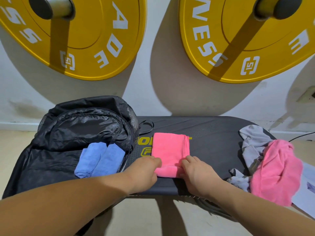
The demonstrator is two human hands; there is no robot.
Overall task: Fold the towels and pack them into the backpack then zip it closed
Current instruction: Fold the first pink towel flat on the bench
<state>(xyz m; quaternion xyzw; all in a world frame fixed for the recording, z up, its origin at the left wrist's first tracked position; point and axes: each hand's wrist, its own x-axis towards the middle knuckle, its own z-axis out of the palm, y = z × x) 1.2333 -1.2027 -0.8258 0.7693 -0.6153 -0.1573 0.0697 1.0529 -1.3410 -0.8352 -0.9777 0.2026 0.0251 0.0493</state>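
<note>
A folded pink towel (170, 149) lies on the dark bench (213, 133) in the middle. My left hand (144, 172) grips its near left corner and my right hand (196, 171) grips its near right corner, curling the near edge up. A black backpack (81, 126) lies unzipped on the left end of the bench, its flap thrown back. Two rolled blue towels (100, 159) rest side by side inside it. At the right end sits a loose heap with a crumpled pink towel (276, 171) on top of a crumpled grey towel (252, 143).
Two big yellow weight plates (95, 40) (247, 40) hang on pegs on the white wall behind the bench. A backpack strap loop (146, 126) lies on the bench behind the pink towel. White paper (306, 189) lies at the far right. Pale floor surrounds the bench.
</note>
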